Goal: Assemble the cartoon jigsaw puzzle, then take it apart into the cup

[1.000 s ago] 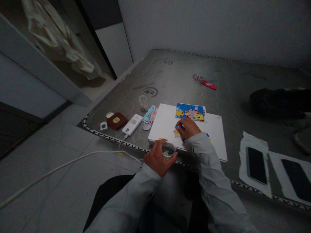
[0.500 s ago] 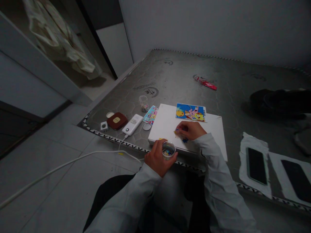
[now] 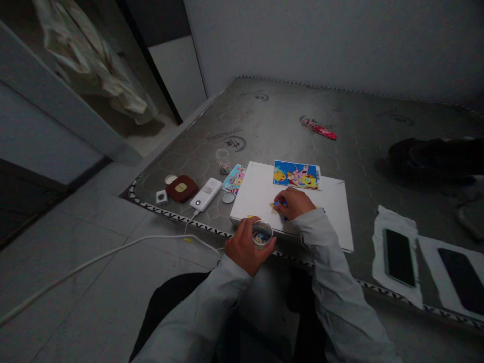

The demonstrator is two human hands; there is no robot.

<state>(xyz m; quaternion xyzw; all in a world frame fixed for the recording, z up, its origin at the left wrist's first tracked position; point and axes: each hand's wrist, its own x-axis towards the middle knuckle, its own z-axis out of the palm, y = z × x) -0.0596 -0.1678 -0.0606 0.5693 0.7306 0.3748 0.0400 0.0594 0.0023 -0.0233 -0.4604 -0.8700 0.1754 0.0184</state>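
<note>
My left hand [image 3: 247, 247] is wrapped round a small clear plastic cup [image 3: 263, 233], held at the near edge of a flat white box [image 3: 251, 194]. Several small blue and yellow pieces, which look like jigsaw pieces, lie in the cup. Over the box, my right hand [image 3: 295, 203] pinches a small blue jigsaw piece [image 3: 280, 203] at its fingertips. A yellowish jigsaw piece [image 3: 273, 207] lies on the box just left of these fingers. Behind the hand a colourful cartoon picture card [image 3: 297, 175] rests on the box. My right palm hides part of the box top.
Left of the box are a second cartoon card [image 3: 235, 177], a round lid [image 3: 228, 197], a clear container [image 3: 223, 162], a white power bank [image 3: 206, 194] with a cable, and a brown case [image 3: 182, 188]. Two phones lie at right; a red wrapper [image 3: 319, 128] lies farther back.
My right hand has shifted slightly left over the box, its fingertips closer to the loose pieces. My left hand and the cup stay in place.
</note>
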